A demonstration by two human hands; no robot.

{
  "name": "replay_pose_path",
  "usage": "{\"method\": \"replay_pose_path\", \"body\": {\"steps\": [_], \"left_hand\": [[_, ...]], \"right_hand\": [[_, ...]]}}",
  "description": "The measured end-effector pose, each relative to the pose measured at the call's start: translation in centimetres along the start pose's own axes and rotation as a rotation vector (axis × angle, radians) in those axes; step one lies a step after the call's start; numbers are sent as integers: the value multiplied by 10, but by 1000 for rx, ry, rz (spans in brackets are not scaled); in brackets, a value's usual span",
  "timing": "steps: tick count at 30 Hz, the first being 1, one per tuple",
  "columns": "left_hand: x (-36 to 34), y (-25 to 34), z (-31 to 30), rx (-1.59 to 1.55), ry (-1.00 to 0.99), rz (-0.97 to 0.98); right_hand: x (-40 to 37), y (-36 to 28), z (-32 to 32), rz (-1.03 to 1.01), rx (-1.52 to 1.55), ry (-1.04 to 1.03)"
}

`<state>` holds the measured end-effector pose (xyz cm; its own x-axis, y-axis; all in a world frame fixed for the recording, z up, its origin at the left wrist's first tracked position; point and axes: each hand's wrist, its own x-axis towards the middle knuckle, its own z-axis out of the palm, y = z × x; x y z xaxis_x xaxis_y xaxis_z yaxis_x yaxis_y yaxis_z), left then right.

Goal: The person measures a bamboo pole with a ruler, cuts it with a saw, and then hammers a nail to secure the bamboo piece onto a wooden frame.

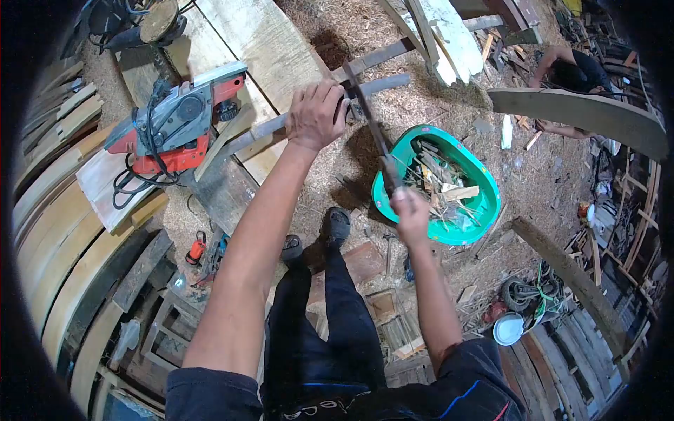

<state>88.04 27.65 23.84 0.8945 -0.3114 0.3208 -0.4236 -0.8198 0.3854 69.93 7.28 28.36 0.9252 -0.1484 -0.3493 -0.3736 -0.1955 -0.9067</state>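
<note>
My right hand is closed round the handle of a long dark blade, which looks like a machete or saw. The blade slants up and left, its far part beside the end of a narrow wooden strip. On that strip, near its end at the bench edge, rests my left hand, fingers bent over the wood. A green basin holding wood scraps lies on the ground beside and beneath my right hand. Wide planks form the bench surface under the strip.
A red and grey power planer with a black cord sits left on the bench. Curved boards are stacked at far left. A co-worker crouches at upper right behind a curved plank. A white bucket stands lower right.
</note>
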Motion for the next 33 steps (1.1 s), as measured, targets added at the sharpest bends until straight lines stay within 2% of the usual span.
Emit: {"method": "replay_pose_path", "body": {"steps": [1, 4, 6, 7, 9, 11, 12, 15, 17, 18, 19, 21, 23, 24, 28, 31, 32, 33], "left_hand": [[-1, 1, 1, -2, -7, -7], [0, 1, 0, 11, 18, 9], [1, -3, 1, -4, 8, 13], [-1, -1, 1, -15, -2, 9], [4, 1, -1, -12, 6, 6], [-1, 0, 1, -9, 22, 17], [-12, 4, 0, -22, -11, 5], [0, -2, 2, -22, 42, 25], [0, 1, -2, -17, 2, -6], [1, -2, 2, -22, 17, 7], [-1, -3, 5, -18, 29, 8], [-11, -5, 8, -11, 17, -15], [-2, -2, 5, 3, 18, -2], [-1, -2, 5, -5, 35, 6], [-1, 0, 2, 0, 11, 2], [-1, 0, 1, -1, 23, -5], [0, 0, 2, 5, 32, -3], [1, 0, 2, 8, 40, -1]], "right_hand": [[-8, -15, 13, 7, -111, 33], [-3, -21, 21, 7, -69, 96], [8, -24, 15, 48, -10, 93], [25, -26, 14, -5, -66, 78], [51, -29, 21, 81, -20, 5], [43, -21, 30, -47, -10, 47], [37, -27, 33, 28, 31, 46], [0, -11, 12, 0, 28, 55], [0, 1, 8, 60, -48, 21], [4, 6, 8, -32, -19, 55], [13, 11, 6, 30, -27, 61], [28, 18, -5, 177, 388, 51], [46, 32, -21, 415, 844, -127], [51, 38, -25, 448, 978, -248], [51, 54, -17, 415, 1178, -367], [41, 40, -14, 208, 656, -125], [29, 35, -13, 132, 240, -53], [17, -1, 0, 61, 4, 17]]}}
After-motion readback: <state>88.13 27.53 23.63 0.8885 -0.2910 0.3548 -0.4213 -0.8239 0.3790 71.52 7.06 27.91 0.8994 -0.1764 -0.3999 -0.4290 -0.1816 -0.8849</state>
